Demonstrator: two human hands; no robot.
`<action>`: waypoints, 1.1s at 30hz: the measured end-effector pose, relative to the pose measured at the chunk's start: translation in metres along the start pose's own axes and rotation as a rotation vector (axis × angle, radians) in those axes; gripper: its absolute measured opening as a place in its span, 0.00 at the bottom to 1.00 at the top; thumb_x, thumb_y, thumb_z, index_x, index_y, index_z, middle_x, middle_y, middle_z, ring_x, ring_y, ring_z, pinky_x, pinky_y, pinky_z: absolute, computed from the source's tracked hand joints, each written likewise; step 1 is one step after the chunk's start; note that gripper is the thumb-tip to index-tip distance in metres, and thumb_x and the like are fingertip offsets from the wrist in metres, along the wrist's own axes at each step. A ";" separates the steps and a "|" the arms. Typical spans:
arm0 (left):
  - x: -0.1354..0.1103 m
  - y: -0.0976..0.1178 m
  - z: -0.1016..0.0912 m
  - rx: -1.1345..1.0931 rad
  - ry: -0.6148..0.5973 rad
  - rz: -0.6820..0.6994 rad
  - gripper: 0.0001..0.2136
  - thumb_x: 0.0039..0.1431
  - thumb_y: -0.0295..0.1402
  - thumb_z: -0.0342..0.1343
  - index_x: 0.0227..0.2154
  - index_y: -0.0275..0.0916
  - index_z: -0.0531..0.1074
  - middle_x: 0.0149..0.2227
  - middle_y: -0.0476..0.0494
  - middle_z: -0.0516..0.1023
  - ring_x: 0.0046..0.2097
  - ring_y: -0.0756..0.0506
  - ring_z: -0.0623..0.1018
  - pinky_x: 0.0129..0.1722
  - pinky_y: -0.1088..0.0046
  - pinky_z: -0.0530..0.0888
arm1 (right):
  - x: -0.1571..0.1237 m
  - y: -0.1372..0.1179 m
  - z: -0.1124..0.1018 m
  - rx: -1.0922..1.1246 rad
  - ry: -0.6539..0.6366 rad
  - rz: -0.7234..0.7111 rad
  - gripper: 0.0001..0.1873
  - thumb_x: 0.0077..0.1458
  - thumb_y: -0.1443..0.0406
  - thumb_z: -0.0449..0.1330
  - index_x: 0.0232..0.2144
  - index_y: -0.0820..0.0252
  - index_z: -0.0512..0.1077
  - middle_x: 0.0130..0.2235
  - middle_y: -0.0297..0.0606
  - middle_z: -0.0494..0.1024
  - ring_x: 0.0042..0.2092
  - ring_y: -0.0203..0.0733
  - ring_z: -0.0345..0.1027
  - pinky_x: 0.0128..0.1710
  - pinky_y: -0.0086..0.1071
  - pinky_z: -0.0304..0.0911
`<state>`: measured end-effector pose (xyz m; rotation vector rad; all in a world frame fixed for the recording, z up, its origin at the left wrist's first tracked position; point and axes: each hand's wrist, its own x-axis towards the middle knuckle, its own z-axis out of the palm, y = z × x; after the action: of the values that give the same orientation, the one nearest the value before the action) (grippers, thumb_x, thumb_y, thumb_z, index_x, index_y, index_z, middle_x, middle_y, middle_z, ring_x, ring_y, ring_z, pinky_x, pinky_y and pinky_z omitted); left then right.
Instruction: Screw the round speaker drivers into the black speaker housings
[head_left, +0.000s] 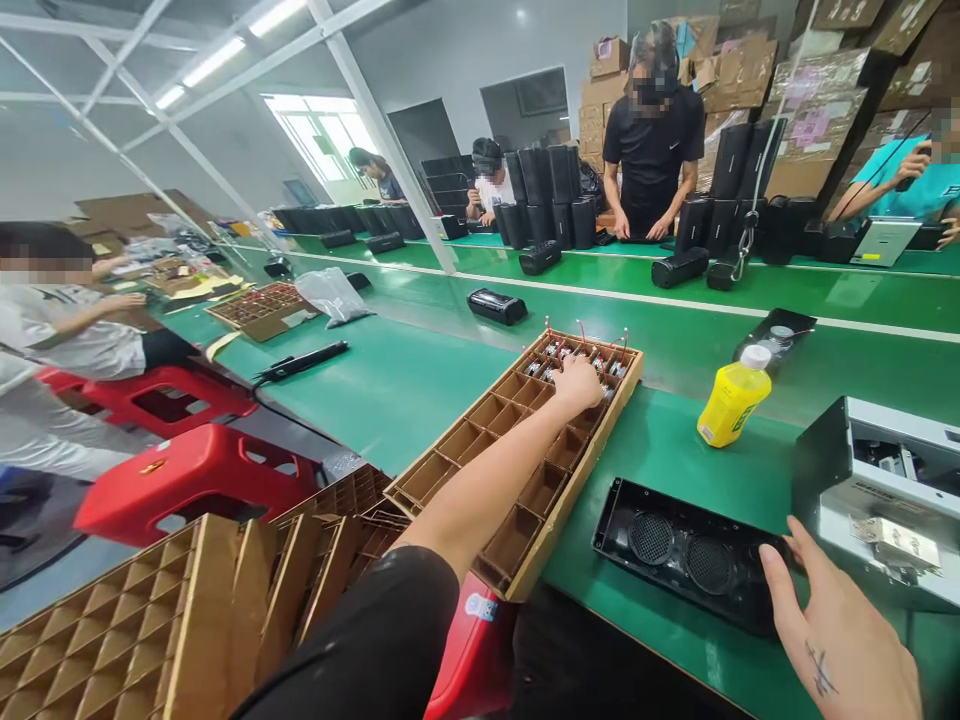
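My left hand (577, 385) reaches into the far end of a divided cardboard box (551, 520). Its curled fingers are down among small parts with red and white wires (555, 350); what they pinch, if anything, is hidden. Many of the box's nearer compartments hold nothing. On the green bench in front of me lies a black speaker housing (679, 550), its two round mesh grilles showing. My right hand (840, 620) is at the housing's right end, thumb over the edge and index finger around the end.
A yellow bottle (735, 397) stands behind the housing, and a grey metal machine (877, 500) sits to its right. Divided cardboard trays (150, 620) are stacked at lower left beside a red stool (199, 480). Co-workers (652, 140) sit and stand around the bench among black speakers (544, 185).
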<state>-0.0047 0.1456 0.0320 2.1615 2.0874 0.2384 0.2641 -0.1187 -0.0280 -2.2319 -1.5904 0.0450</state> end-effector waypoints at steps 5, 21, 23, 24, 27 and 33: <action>-0.016 -0.004 -0.021 -0.269 0.022 0.003 0.16 0.72 0.40 0.60 0.56 0.39 0.74 0.57 0.39 0.76 0.54 0.41 0.79 0.54 0.56 0.80 | 0.014 -0.032 -0.015 0.089 0.355 -0.335 0.32 0.72 0.43 0.44 0.57 0.56 0.74 0.50 0.34 0.79 0.43 0.44 0.78 0.34 0.36 0.71; -0.133 0.028 -0.027 -0.701 -0.143 0.350 0.05 0.67 0.33 0.63 0.42 0.40 0.82 0.44 0.47 0.86 0.44 0.48 0.84 0.44 0.76 0.81 | 0.027 -0.073 0.005 0.987 0.139 -0.276 0.25 0.65 0.54 0.63 0.57 0.63 0.69 0.50 0.47 0.75 0.30 0.29 0.70 0.25 0.20 0.69; -0.104 0.007 -0.030 -0.557 -0.039 0.250 0.06 0.70 0.33 0.61 0.44 0.42 0.81 0.52 0.44 0.83 0.55 0.44 0.80 0.56 0.69 0.78 | 0.025 -0.055 0.001 1.106 0.077 -0.184 0.26 0.65 0.53 0.63 0.57 0.63 0.68 0.48 0.46 0.75 0.24 0.25 0.63 0.22 0.21 0.65; -0.087 -0.004 -0.030 -0.469 0.016 0.177 0.06 0.71 0.33 0.59 0.45 0.41 0.80 0.57 0.41 0.79 0.60 0.42 0.76 0.62 0.63 0.74 | 0.024 -0.046 -0.002 1.156 0.061 -0.139 0.26 0.64 0.53 0.64 0.57 0.62 0.67 0.48 0.46 0.75 0.24 0.25 0.63 0.23 0.22 0.65; -0.044 -0.031 -0.024 -0.232 0.085 -0.003 0.12 0.72 0.38 0.59 0.54 0.40 0.76 0.62 0.38 0.74 0.60 0.39 0.75 0.61 0.51 0.75 | 0.018 -0.024 -0.010 1.269 0.034 -0.024 0.26 0.62 0.53 0.66 0.56 0.59 0.68 0.48 0.44 0.74 0.31 0.29 0.68 0.28 0.24 0.71; -0.014 -0.038 -0.005 0.039 0.119 -0.084 0.17 0.71 0.40 0.60 0.58 0.40 0.73 0.62 0.37 0.74 0.58 0.38 0.77 0.58 0.51 0.77 | 0.005 0.001 0.000 1.345 -0.011 0.076 0.32 0.54 0.56 0.72 0.59 0.54 0.69 0.49 0.44 0.74 0.37 0.34 0.68 0.32 0.29 0.76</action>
<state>-0.0434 0.1329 0.0290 2.1235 2.2596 0.3281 0.2669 -0.1140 -0.0276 -1.1811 -0.9252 0.8584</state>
